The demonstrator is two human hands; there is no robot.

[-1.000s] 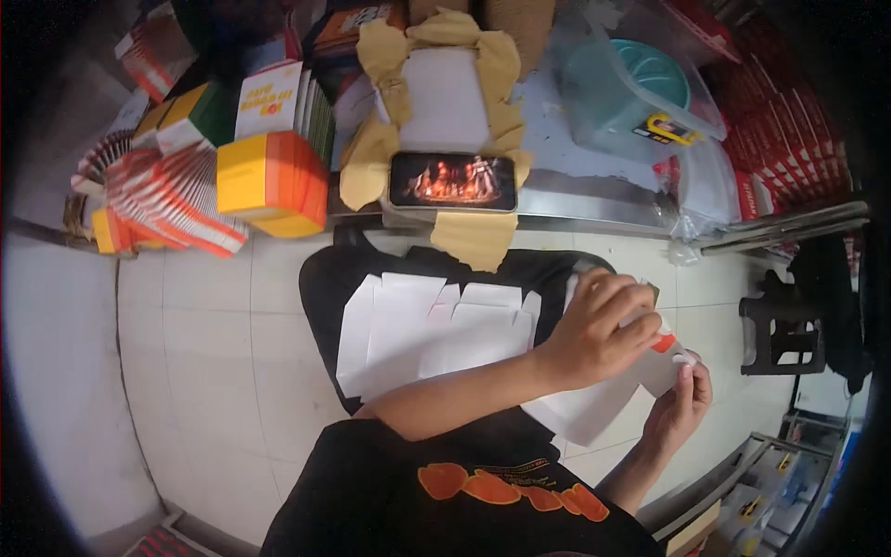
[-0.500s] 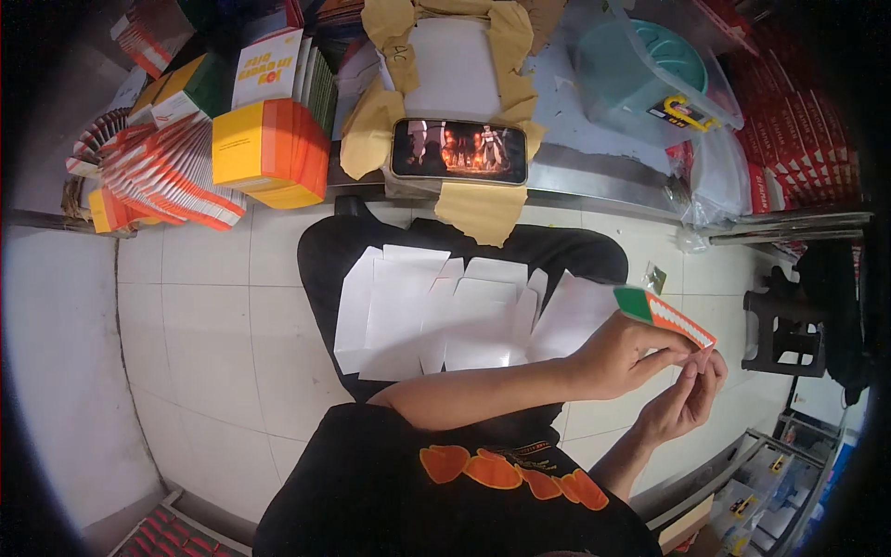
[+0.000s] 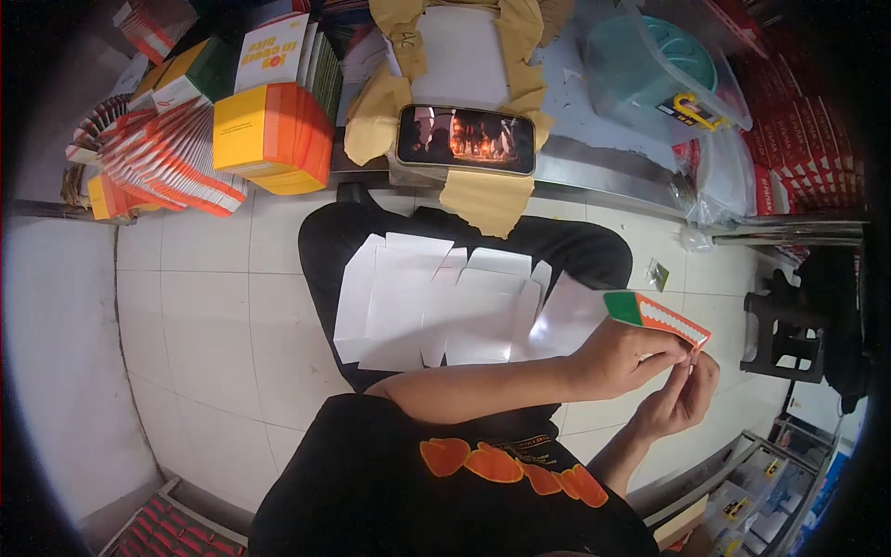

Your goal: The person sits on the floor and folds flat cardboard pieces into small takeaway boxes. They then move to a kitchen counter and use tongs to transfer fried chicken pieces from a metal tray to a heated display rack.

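A white, unfolded carton blank (image 3: 487, 311) with creases and cut flaps lies across my lap. My left hand (image 3: 613, 360) is closed at its right end, beside a folded-up flap (image 3: 664, 317) printed green and orange with a white scalloped band. Whether this flap belongs to the same sheet is hidden by the hand. At the flap's lower right corner, my right hand (image 3: 682, 395) pinches the edge between thumb and fingers, its fingertips touching those of the left.
Ahead, a lit phone (image 3: 466, 139) leans on a bench among torn brown paper (image 3: 487, 200). Stacked orange and yellow cartons (image 3: 278, 139) stand left, fanned folded cartons (image 3: 172, 153) beyond them. Right are a clear bin (image 3: 640, 79), red packs (image 3: 803, 139) and a dark stool (image 3: 784, 325).
The whole view has shifted slightly. Both hands stay together at the flap's corner, with only a small movement of the fingers. The phone's picture is different.
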